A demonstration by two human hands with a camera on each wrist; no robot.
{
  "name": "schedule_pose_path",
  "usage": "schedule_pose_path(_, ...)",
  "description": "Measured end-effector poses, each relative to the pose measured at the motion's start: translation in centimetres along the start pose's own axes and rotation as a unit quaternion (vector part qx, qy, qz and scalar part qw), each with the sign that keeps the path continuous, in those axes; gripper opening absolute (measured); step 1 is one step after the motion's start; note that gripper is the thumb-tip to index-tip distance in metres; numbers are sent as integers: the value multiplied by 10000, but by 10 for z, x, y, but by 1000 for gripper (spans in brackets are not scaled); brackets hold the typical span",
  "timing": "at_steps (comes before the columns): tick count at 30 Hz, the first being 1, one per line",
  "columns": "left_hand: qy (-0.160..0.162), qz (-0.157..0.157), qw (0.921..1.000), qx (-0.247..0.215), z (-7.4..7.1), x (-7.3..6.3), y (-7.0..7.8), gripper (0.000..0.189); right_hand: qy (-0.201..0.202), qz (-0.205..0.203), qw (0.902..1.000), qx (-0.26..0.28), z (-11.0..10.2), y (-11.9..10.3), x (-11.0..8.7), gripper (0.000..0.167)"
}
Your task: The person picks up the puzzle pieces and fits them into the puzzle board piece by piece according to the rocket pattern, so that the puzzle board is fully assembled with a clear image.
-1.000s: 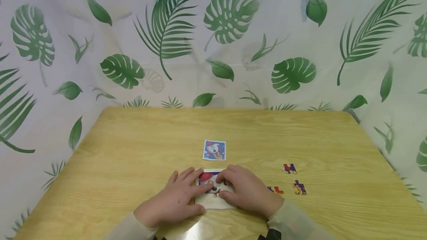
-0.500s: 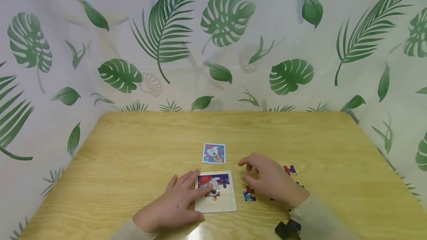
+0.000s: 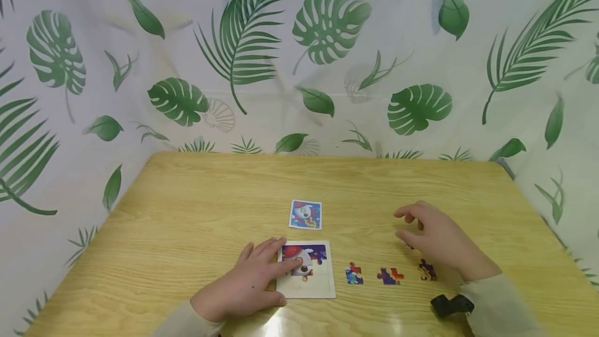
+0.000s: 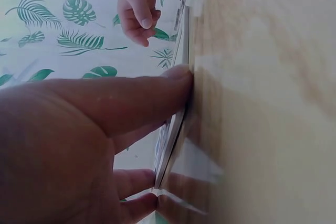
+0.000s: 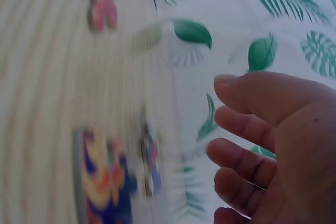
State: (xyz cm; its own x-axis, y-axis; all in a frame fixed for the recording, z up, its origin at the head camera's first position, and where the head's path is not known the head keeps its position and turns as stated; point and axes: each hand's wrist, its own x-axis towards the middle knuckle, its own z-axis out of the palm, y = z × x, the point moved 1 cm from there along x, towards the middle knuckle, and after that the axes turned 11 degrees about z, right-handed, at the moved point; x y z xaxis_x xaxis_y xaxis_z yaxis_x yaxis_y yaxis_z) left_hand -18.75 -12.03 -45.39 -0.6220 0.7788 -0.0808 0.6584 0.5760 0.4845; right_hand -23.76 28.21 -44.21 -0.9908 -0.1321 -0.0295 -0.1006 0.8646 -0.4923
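My left hand lies along the left side of a white square puzzle board, fingers extended and the index fingertip on its printed part. In the left wrist view the thumb touches the board's edge. The board's upper part shows a red and grey picture against purple; its lower part is bare. My right hand hovers over the table at the right, fingers loosely bent and holding nothing. Below it lies a purple and orange jigsaw piece; another piece is mostly hidden by the hand.
Between the board and the right hand lie a blue and red jigsaw piece and a purple and red one. A small picture card sits behind the board. A leaf-patterned sheet hangs behind the wooden table.
My right hand has left the board and moved right, over the loose pieces, uncovering the blue and red piece beside the board. The left hand has stayed on the board.
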Motion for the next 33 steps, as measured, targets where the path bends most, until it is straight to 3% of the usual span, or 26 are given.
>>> schedule_pose_path(7, 29, -14, 10000, -8, 3, -2, 0, 70, -284, 169, 9994, 65, -11, 40, -3, 41)
schedule_pose_path(13, -20, 0, 10000, 23, 3, -3, -1, 69, -613, 108, 9980, 45, -6, 53, -8, 43)
schedule_pose_path(27, -80, 39, 9999, 126, -1, 1, -2, 70, -656, 136, 9977, -118, -3, 50, -4, 28)
schedule_pose_path(30, -63, 23, 9999, 128, 0, 0, -2, 71, -693, 66, 9976, 43, 0, 41, -4, 25)
schedule_pose_path(33, -45, 25, 9999, 115, 0, -1, -2, 71, -747, -105, 9965, 369, 8, 19, -6, 20)
